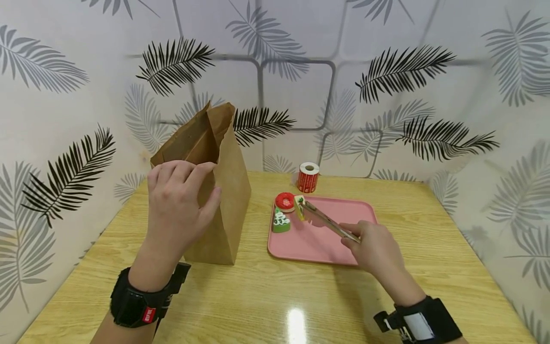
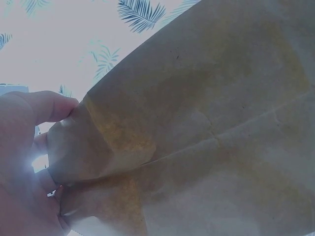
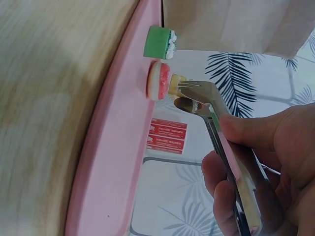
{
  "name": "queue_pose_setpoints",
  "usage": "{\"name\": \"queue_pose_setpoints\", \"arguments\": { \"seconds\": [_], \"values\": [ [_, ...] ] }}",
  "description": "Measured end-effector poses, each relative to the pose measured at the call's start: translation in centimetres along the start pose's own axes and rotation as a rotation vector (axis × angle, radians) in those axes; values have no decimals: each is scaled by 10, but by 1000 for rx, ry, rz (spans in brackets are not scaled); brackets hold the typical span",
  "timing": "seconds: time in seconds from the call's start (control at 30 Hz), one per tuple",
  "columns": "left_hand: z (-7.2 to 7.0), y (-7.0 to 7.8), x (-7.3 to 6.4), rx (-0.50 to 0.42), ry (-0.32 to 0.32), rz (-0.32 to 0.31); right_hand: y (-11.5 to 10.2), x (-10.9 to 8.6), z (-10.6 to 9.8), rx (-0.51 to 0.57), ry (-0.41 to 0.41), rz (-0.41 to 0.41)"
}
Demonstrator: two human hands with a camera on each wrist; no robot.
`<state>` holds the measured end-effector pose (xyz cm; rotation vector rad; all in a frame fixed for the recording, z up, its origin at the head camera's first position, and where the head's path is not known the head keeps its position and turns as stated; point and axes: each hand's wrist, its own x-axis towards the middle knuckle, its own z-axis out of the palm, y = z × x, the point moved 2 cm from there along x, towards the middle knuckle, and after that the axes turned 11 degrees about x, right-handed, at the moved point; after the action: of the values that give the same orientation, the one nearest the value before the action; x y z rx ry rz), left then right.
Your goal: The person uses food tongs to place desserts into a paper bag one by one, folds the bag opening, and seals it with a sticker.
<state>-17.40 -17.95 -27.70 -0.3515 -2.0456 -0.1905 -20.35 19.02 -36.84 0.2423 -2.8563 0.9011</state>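
Observation:
My left hand [image 1: 176, 200] holds the near rim of an upright, open-topped brown paper bag [image 1: 235, 191]; in the left wrist view the thumb [image 2: 56, 105] lies on one side of the paper, other fingers partly hidden behind it. My right hand [image 1: 378, 246] grips metal tongs [image 1: 328, 222] with a fork tip and a spoon tip. At those tips is a small yellow-and-white toy cake [image 1: 299, 208], over the left part of a pink tray [image 1: 318, 254]. Beside it on the tray are a red-topped toy donut [image 1: 282, 202] and a green toy cake with white icing [image 1: 281, 224].
A red-and-white label roll [image 1: 308, 178] stands behind the tray, near the leaf-patterned wall covering [image 1: 296, 95]. The bag stands left of the tray on the wood-grain table [image 1: 266, 296]. Black straps with cameras are on both wrists.

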Motion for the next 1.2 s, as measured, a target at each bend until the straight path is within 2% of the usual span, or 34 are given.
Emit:
{"name": "queue_pose_setpoints", "arguments": {
  "seconds": [0.37,0.6,1.2],
  "values": [
    [0,0,-1,4,-12,0,-10,-1,-19,7,112,-88],
    [0,0,-1,0,-4,2,-20,-2,-29,19,167,-110],
    [0,1,-1,-5,9,2,-53,2,-51,39,223,-227]
  ]
}}
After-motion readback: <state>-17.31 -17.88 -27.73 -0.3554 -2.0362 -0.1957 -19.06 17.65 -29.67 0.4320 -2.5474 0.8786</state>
